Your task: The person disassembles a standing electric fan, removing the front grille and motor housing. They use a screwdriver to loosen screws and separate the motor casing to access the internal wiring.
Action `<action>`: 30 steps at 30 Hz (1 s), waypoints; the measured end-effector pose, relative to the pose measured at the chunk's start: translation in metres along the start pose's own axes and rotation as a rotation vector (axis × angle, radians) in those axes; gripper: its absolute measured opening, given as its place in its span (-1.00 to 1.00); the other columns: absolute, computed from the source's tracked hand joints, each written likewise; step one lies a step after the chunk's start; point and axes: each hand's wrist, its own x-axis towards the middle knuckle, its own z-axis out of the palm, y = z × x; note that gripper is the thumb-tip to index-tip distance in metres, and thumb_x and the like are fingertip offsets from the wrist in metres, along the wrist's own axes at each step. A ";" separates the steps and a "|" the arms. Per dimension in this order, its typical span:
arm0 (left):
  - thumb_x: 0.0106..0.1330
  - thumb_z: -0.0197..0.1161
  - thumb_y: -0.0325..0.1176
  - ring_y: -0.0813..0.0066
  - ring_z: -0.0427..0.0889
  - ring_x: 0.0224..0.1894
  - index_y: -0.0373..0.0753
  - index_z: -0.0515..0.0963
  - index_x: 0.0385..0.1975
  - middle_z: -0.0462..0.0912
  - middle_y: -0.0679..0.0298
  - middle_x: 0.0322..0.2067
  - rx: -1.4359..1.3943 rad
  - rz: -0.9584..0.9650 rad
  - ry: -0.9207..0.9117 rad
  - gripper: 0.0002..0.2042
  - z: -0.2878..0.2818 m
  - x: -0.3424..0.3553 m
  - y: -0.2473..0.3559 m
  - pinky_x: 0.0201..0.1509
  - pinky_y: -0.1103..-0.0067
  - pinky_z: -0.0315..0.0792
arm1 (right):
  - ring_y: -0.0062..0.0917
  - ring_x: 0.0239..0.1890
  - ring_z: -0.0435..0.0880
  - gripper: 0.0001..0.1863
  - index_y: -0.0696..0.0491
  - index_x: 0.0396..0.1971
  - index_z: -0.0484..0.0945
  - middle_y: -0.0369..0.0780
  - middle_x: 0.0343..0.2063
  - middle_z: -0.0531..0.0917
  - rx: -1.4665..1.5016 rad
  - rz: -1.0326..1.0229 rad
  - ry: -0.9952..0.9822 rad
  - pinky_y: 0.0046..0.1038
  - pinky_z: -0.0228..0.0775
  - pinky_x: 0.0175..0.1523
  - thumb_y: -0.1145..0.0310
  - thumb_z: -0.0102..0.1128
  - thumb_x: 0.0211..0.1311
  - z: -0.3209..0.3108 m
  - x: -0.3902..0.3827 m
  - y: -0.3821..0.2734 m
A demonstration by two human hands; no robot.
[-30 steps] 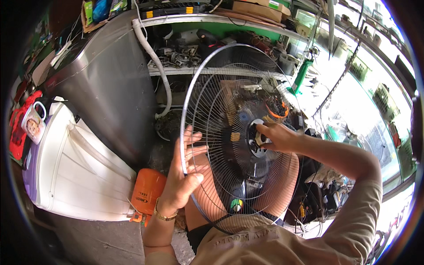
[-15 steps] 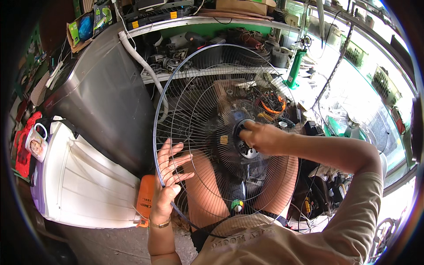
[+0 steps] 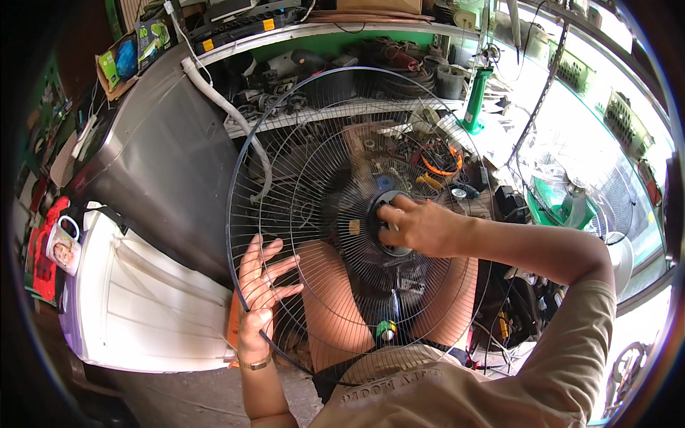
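A large round wire fan guard (image 3: 308, 167) spans the middle of the view, in front of my bare legs. Its rim lies between the thumb and outstretched fingers of my left hand (image 3: 265, 289), at the lower left of the circle. My right hand (image 3: 414, 227) reaches in from the right to the dark round hub (image 3: 391, 250) at the guard's centre. Its fingers are curled together there; whatever they grip is hidden under them. Behind the wires are dark fan parts, hard to make out. A small green and yellow piece (image 3: 386, 329) shows between my thighs.
To the left stand a grey metal cabinet (image 3: 168, 178) and a white plastic container (image 3: 153, 307), with a mug (image 3: 64, 246) beside it. Cluttered shelves (image 3: 342, 107) run along the back. A green handled tool (image 3: 476, 103) stands upright at the back right, near a green basket (image 3: 560, 203).
The guard and my left hand have shifted slightly left in the picture. At the hub, my right hand has turned a little, its fingers now pointing more to the left.
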 end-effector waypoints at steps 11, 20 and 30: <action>-0.13 0.12 -0.08 -0.15 0.47 0.21 -0.45 -0.08 0.43 0.22 -0.25 0.27 0.006 0.001 -0.009 0.03 0.003 0.000 -0.001 -0.03 0.21 0.68 | -0.13 -0.15 0.68 -0.46 0.10 0.02 0.41 -0.06 -0.06 0.51 -0.081 -0.122 0.065 -0.21 0.59 -0.17 0.06 0.30 0.19 0.003 -0.006 0.013; -0.15 0.14 -0.06 -0.16 0.46 0.22 -0.42 -0.10 0.44 0.20 -0.24 0.28 -0.004 -0.035 0.024 0.06 0.006 -0.002 0.001 -0.02 0.19 0.67 | -0.21 -0.25 0.71 -0.50 0.16 0.03 0.42 -0.05 -0.23 0.56 -0.023 -0.140 0.097 -0.22 0.59 -0.20 0.19 0.24 0.14 0.017 -0.003 0.010; -0.16 0.19 -0.04 -0.11 0.42 0.25 -0.40 -0.11 0.45 0.16 -0.21 0.32 -0.012 -0.036 0.060 0.09 0.003 -0.008 0.000 -0.01 0.22 0.67 | -0.25 -0.12 0.69 -0.36 0.10 0.07 0.41 -0.08 -0.05 0.56 -0.081 -0.056 0.081 -0.32 0.59 -0.17 -0.03 0.30 0.13 0.019 -0.003 0.005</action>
